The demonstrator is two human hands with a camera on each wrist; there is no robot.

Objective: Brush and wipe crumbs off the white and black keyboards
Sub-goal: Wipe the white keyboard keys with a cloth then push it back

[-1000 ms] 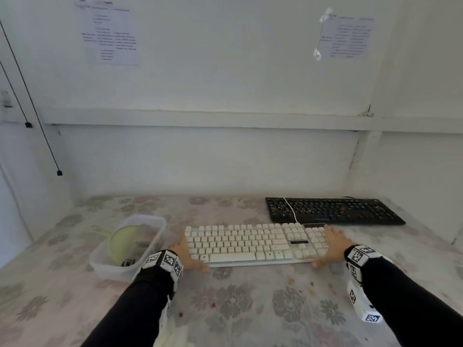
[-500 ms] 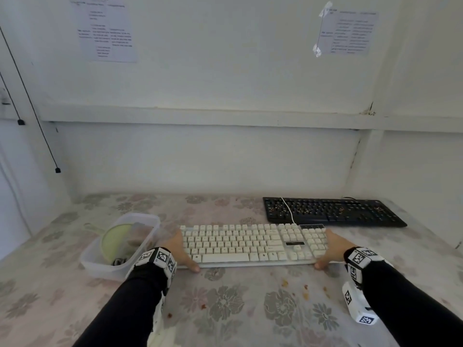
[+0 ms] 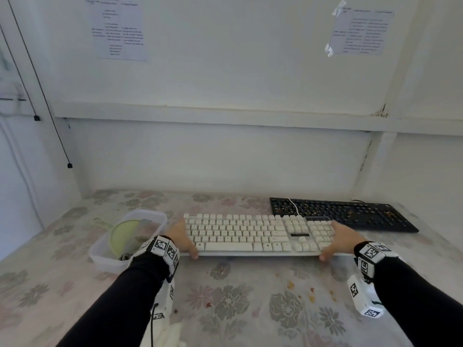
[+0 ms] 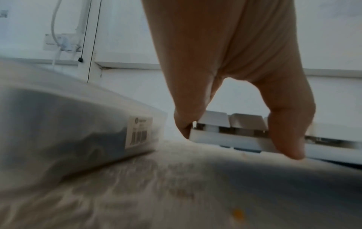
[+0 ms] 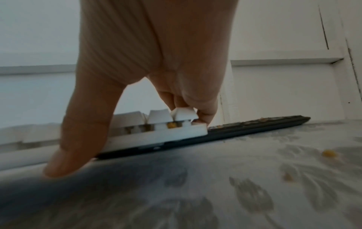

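Basically, head view: left hand (image 3: 181,237) and right hand (image 3: 343,238) clamp the two short ends of the white keyboard (image 3: 253,235), thumbs at the front edge, fingers curled round the ends. It sits mid-bench, near edge looks slightly raised above the floral bench (image 3: 225,309); likely held at both ends so it can be tipped or shaken level without twisting. Loose crumbs (image 3: 290,284) lie on the bench just in front of it. Black keyboard (image 3: 343,212) lies flat behind and to the right, still speckled with crumbs, untouched; white cable crosses its left part. Clear plastic tub (image 3: 110,256) just beside the left hand, green item inside, probably the cleaning tools.

Left wrist view: thumb and fingers (image 4: 183,124) pinch the keyboard's corner; base lifted a little off the bench, gap visible underneath. Tub wall close on the left.

Right wrist view: thumb under the front lip, fingers (image 5: 205,114) hooked over the far end past the last keys. A yellow crumb (image 5: 172,125) is stuck under a keycap, so brushing still looks needed. Black keyboard just behind, flat.
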